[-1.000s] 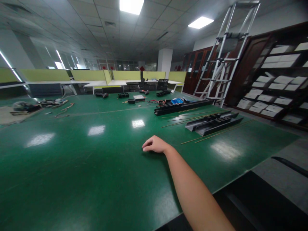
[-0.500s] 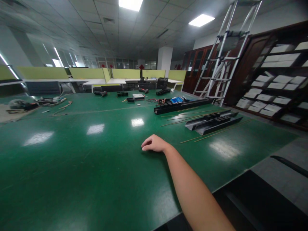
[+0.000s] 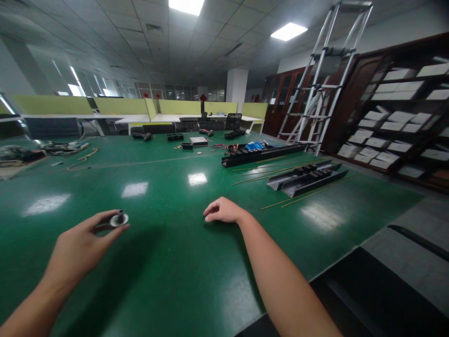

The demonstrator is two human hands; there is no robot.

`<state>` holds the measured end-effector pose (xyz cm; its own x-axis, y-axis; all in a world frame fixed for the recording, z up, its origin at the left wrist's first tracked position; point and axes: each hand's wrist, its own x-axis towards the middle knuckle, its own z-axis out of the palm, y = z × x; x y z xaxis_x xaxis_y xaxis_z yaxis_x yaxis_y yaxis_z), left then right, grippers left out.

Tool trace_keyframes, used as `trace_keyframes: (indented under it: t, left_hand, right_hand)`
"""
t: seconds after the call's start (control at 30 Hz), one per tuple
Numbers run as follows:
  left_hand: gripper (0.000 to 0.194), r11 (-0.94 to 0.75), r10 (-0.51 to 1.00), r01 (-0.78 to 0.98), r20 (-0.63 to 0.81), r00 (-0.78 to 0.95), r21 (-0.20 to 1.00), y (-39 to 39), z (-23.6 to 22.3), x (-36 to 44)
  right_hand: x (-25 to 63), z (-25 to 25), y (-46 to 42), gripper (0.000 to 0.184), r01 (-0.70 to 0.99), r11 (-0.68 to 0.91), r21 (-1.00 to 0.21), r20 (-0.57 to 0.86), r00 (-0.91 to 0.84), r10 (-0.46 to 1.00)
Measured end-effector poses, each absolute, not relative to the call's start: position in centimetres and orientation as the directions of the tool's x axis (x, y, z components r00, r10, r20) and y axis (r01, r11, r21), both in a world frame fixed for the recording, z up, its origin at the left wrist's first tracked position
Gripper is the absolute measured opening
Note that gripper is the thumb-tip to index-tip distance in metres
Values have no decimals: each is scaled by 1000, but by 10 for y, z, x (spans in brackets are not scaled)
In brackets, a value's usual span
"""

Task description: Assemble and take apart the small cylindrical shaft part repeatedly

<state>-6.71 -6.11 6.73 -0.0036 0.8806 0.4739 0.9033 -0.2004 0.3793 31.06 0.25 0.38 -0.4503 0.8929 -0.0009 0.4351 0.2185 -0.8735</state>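
Observation:
My left hand (image 3: 82, 243) is above the table at the left, its thumb and fingers pinched on a small round piece (image 3: 119, 219). That piece has a whitish disc and a dark stem standing up from its middle; its exact kind does not show. Over to the right, my right hand (image 3: 222, 210) rests on the green tabletop (image 3: 182, 262) with fingers loosely curled. A slight gap shows between its thumb and forefinger, with nothing visible in it.
Black metal channels (image 3: 308, 180) and thin rods (image 3: 245, 181) lie at the right. Farther back are blue items (image 3: 255, 146), a white box (image 3: 199, 141) and black parts (image 3: 175, 136). Cables (image 3: 82, 159) lie at far left. A ladder (image 3: 312, 93) stands beyond the table.
My left hand has come into view from the left, holding the small round piece. My right hand stays resting on the table. The view has shifted slightly.

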Motion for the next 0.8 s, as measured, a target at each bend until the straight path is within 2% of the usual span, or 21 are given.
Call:
trace_keyframes:
  t: [0.13,0.2,0.3,0.4,0.63,0.8]
  left_hand:
    - [37,-560,779,746,537,324,361,-25,47,11]
    - [32,-630,732,705,552,400,326,-17,31,39]
    - [31,-677,702,676,533,473,292,-13,7,54]
    - [32,-709,689,625,513,512,327,-12,-5,50]
    - [29,-693,707,588,552,443,416,-10,-3,46]
    - [28,-695,706,583,555,440,421,-9,-6,46]
  right_hand:
    - [304,-1,7,40,381,208,-901,22,-438,899]
    - [300,-3,8,44,355,202,-913,33,-430,902]
    - [294,-4,7,50,318,202,-926,46,-435,899]
    - [288,-3,6,53,324,215,-921,52,-446,893]
    - [277,-5,6,48,271,241,-932,94,-461,882]
    - [268,-8,5,55,328,307,-893,156,-414,897]
